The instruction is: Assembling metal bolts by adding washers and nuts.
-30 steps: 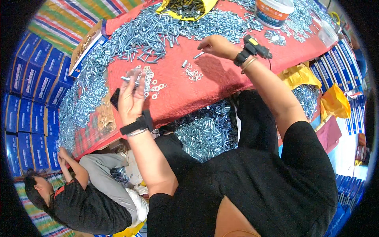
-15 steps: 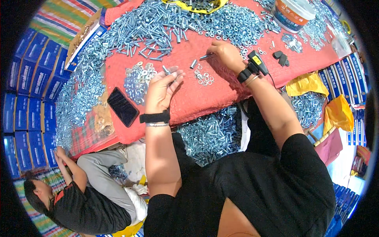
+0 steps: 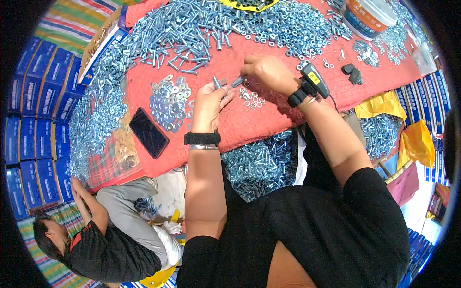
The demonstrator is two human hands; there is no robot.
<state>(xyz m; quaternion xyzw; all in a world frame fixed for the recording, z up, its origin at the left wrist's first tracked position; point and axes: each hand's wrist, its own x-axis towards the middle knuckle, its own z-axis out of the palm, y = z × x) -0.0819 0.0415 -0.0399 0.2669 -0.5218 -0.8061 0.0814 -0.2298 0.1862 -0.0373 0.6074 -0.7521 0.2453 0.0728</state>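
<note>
Bolt point(image 3: 217, 82) and metal cylinder point(image 3: 237, 82) are seen against a red-covered table point(image 3: 254, 121), near the centre of the upper half of the frame. The bolt is grasped by the left hand point(image 3: 210, 102), thumb and fingers closed loosely about it, its free end pointed toward the top of the frame. The metal cylinder, aslant just right of the bolt, is grasped at its right end by the right hand point(image 3: 271, 74), whose fingers are bent; the fingertips are partly hidden. Below the right hand, small rings point(image 3: 253, 100) are clustered on the cloth. Left of the left hand, flat washers point(image 3: 170, 102) are heaped, with a dark phone point(image 3: 149, 133) laid just beside them, toward the lower left. Along the top of the frame, a pile of bolts point(image 3: 180, 31) is bordered on its right by nuts point(image 3: 300, 31). A bucket point(image 3: 369, 18) is placed at upper right. A black device point(image 3: 316, 80) is worn at the right wrist. At lower left, a second person point(image 3: 110, 254) is shown near stacked blue boxes point(image 3: 42, 91).
</note>
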